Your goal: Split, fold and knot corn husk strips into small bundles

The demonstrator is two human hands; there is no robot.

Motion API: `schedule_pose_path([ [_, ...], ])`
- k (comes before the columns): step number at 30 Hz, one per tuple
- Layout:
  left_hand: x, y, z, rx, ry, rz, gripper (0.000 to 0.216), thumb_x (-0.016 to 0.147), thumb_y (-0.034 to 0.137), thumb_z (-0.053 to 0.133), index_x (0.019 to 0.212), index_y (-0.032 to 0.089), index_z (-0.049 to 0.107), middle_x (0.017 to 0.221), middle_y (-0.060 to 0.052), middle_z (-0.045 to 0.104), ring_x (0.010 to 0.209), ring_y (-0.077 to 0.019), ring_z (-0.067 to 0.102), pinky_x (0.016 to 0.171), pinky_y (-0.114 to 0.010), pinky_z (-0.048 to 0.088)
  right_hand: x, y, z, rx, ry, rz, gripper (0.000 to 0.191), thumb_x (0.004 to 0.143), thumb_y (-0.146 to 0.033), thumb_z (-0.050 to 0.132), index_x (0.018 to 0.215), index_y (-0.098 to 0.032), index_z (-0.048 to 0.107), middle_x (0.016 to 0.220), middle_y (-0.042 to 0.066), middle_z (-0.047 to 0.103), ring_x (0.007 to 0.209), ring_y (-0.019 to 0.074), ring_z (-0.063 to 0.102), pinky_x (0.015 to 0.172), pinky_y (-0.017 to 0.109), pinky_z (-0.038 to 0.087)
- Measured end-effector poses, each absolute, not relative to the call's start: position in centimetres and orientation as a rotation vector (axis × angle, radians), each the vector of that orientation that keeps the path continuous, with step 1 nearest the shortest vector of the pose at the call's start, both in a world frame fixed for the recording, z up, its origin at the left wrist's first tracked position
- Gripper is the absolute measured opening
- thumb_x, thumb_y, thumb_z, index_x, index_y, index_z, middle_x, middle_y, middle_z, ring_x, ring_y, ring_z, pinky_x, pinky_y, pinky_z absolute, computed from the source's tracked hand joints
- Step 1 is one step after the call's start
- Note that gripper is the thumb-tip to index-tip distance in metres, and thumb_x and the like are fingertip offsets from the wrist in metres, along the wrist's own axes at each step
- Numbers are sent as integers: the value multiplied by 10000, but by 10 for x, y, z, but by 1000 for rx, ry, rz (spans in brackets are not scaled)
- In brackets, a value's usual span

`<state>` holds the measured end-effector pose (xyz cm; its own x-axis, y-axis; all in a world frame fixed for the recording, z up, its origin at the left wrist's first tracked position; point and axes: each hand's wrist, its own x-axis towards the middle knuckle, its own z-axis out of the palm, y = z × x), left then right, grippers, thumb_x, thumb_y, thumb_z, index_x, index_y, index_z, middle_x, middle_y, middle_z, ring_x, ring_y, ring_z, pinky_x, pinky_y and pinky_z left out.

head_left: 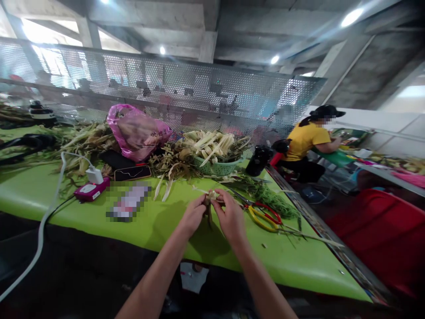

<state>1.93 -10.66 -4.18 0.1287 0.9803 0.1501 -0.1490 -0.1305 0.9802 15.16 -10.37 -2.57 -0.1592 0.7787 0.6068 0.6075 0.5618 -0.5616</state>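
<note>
My left hand and my right hand meet over the green table, fingers pinched together on a small bundle of dried leaf strips. Thin ends of the strips hang down between my hands. Red-handled and yellow-handled scissors lie just right of my right hand, beside a heap of thin green stalks.
A green basket of pale husks stands behind my hands, with a pink plastic bag and dried leaves at its left. A pink power bank with a white charger and cable lies left. A person in yellow sits at the right.
</note>
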Motion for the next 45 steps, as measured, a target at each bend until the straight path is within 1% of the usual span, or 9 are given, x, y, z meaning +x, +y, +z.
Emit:
schedule_pose_path([
  [6, 20, -110, -40, 1193, 892, 1261, 378, 704, 140, 422, 1027, 157, 618, 814, -8, 567, 738, -133, 445, 677, -238, 349, 153, -105, -26, -1055, -1841, 227, 256, 898, -294, 514, 1136, -217, 571, 1092, 89, 649, 911, 226, 629, 807, 365, 497],
  [11, 20, -107, -44, 1223, 870, 1332, 207, 783, 233, 455, 871, 145, 620, 760, -11, 540, 703, -126, 423, 668, -240, 344, 156, -109, -29, -1030, -1887, 178, 244, 886, -280, 533, 1120, -237, 585, 1080, 81, 649, 966, 242, 609, 854, 392, 470],
  [16, 20, -102, -49, 1279, 872, 1351, 152, 787, 222, 472, 841, 148, 594, 782, -20, 553, 733, -132, 456, 695, -244, 363, 158, -113, -27, -1007, -1733, 410, 342, 837, -317, 608, 1153, -211, 532, 1022, 82, 653, 890, 223, 617, 809, 371, 474],
  [20, 21, -103, -49, 1386, 911, 1334, 150, 813, 221, 437, 814, 154, 571, 792, -24, 549, 763, -142, 471, 732, -257, 375, 161, -108, -27, -1129, -1486, 617, 268, 821, -395, 616, 992, -191, 581, 839, 37, 636, 714, 177, 580, 655, 301, 456],
  [28, 21, -105, -47, 1680, 1159, 1204, 160, 822, 201, 382, 702, 186, 486, 735, -9, 530, 727, -151, 468, 698, -267, 365, 161, -97, -31, -987, -1312, 830, 152, 785, -329, 641, 784, -180, 609, 719, -18, 557, 661, 126, 485, 642, 262, 393],
  [35, 22, -108, -44, 1807, 1176, 1176, 188, 837, 183, 358, 729, 191, 512, 766, -26, 557, 743, -165, 490, 718, -283, 384, 167, -91, -37, -986, -1251, 766, 184, 768, -349, 642, 818, -179, 593, 739, -1, 552, 663, 141, 496, 638, 282, 409],
  [40, 21, -106, -48, 1892, 1313, 1131, 185, 818, 155, 393, 692, 200, 520, 749, -41, 574, 735, -184, 505, 732, -295, 385, 173, -95, -20, -1080, -1570, 349, 329, 762, -304, 660, 1077, -224, 612, 1099, 72, 591, 956, 222, 541, 843, 377, 416],
  [42, 22, -105, -48, 1926, 1336, 1110, 187, 810, 130, 400, 716, 196, 547, 779, -52, 599, 750, -190, 521, 748, -298, 391, 172, -97, -13, -1046, -1769, 278, 200, 803, -313, 629, 985, -239, 666, 1070, 64, 625, 1030, 244, 536, 924, 408, 369],
  [45, 22, -106, -47, 1990, 1365, 1087, 211, 833, 135, 381, 781, 185, 579, 833, -79, 624, 772, -200, 536, 749, -305, 399, 169, -97, -10, -1040, -1928, 305, 115, 805, -333, 635, 834, -234, 685, 907, 46, 669, 943, 247, 564, 885, 411, 377],
])
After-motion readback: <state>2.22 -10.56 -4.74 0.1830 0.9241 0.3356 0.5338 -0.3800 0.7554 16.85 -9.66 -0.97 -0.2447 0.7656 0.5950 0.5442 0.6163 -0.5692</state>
